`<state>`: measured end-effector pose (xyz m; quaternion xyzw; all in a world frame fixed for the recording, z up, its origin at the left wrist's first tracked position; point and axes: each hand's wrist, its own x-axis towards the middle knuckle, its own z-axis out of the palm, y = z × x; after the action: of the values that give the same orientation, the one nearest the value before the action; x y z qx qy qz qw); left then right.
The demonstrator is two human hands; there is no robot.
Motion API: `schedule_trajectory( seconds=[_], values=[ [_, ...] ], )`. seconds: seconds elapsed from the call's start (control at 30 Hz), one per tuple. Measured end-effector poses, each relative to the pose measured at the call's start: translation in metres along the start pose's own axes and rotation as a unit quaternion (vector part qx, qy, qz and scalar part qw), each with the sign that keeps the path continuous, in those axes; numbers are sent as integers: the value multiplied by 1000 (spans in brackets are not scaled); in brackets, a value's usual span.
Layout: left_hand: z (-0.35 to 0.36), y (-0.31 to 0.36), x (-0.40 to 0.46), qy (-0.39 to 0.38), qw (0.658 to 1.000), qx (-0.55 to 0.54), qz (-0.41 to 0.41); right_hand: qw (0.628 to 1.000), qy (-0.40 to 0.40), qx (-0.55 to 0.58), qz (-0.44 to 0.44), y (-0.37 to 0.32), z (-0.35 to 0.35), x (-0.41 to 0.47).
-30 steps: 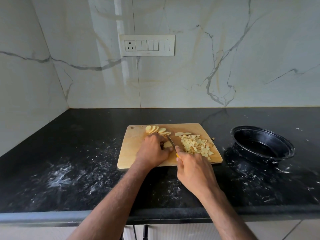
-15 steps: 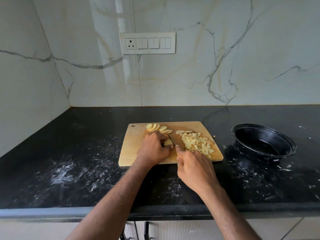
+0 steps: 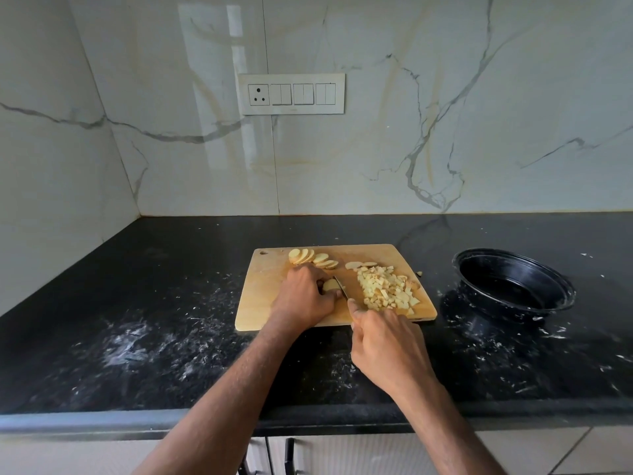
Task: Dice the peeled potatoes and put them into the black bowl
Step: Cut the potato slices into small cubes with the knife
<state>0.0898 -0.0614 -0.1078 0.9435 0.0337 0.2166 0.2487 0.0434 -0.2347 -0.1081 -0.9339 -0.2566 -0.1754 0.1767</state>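
Observation:
A wooden cutting board [image 3: 260, 296] lies on the black counter. My left hand [image 3: 301, 296] holds a stack of potato slices [image 3: 329, 285] down on the board, fingers curled over it. My right hand [image 3: 383, 344] grips a knife [image 3: 340, 287] whose blade rests against that stack. A pile of diced potato [image 3: 387, 291] sits on the board's right half. A row of round potato slices [image 3: 313, 258] lies along the board's far edge. The black bowl [image 3: 513, 281] stands to the right of the board, with no potato in it.
The black counter [image 3: 137, 303] is streaked with white starchy smears and flecks, mostly left of the board and around the bowl. A marble wall with a switch panel [image 3: 291, 94] rises behind. One potato bit [image 3: 419, 274] lies just off the board's right edge.
The knife blade has shifted slightly along the held potato stack between cuts. Both hands stay in about the same place on the board.

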Motion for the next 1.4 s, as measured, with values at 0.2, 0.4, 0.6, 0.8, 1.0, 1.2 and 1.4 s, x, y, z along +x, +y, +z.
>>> schedule_trajectory(
  seconds=[0.2, 0.4, 0.6, 0.8, 1.0, 1.2, 1.4],
  values=[
    [6, -3, 2, 1, 1000, 6, -18, 1000, 1, -6, 3, -1, -3, -9],
    [2, -6, 0, 3, 1000, -20, 15, 999, 13, -15, 31, -2, -7, -23],
    [-6, -8, -4, -14, 998, -32, 50, 997, 40, 2, 72, -1, -9, -24],
    [-13, -9, -4, -20, 997, -57, 55, 995, 42, 16, 85, 0, -14, -25],
    [-14, -7, -6, -13, 995, -65, 74, 996, 30, -18, 81, -2, -10, -24],
    [-12, -8, -6, -15, 995, -67, 72, 997, 19, -7, 71, 1, -10, -28],
    [-10, -10, -4, -16, 996, -65, 56, 997, 67, -9, 37, -1, -4, -33]
  ],
)
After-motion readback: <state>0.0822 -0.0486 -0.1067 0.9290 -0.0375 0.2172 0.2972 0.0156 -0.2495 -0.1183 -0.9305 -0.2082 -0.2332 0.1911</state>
